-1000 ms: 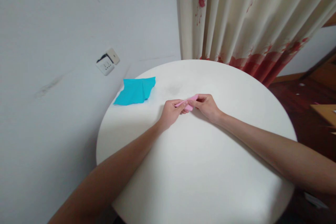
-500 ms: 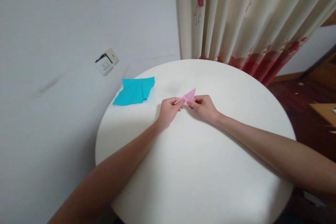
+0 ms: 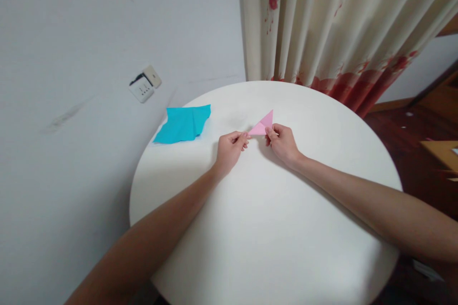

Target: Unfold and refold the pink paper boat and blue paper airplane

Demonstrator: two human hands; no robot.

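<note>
A small piece of pink paper (image 3: 264,126), folded into a triangle, is held just above the table, one point up and another to the left. My right hand (image 3: 282,144) pinches its lower right part, thumb on top and fingers partly hidden beneath. At the left corner of the paper is my left hand (image 3: 231,148), its thumb and fingertips closed on the tip. Creases show on the near face of the triangle.
The round white table (image 3: 268,228) stands against a wall. A creased sheet of blue paper (image 3: 181,125) lies by its left edge. Wall sockets (image 3: 142,88) are beyond it, and a long floral curtain (image 3: 307,24) hangs behind the table.
My right hand has shifted slightly right with the pink paper, which now shows more of its triangle. The left hand's fingers have slid to its left tip.
</note>
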